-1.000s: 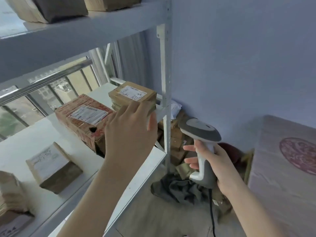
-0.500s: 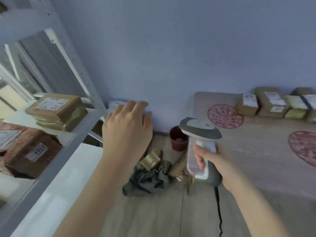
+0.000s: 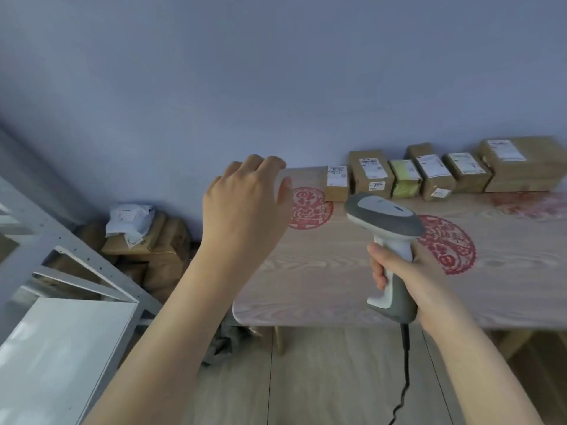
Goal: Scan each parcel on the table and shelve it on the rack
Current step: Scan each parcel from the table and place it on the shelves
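Left hand (image 3: 245, 207) empty above the table, right hand (image 3: 411, 280) gripping the scanner (image 3: 385, 214).
Left fingers curl loosely, holding nothing, over the left end of the table (image 3: 322, 280). A row of parcels (image 3: 371, 173) sits along the wall at its back edge, apart from both hands. The rack (image 3: 73, 348) shows lower left, with boxes (image 3: 159, 250) piled on the floor between.

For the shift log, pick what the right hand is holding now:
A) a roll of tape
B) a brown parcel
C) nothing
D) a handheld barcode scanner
D: the right hand grips the handle of the grey and white scanner, whose cable hangs down towards the floor.
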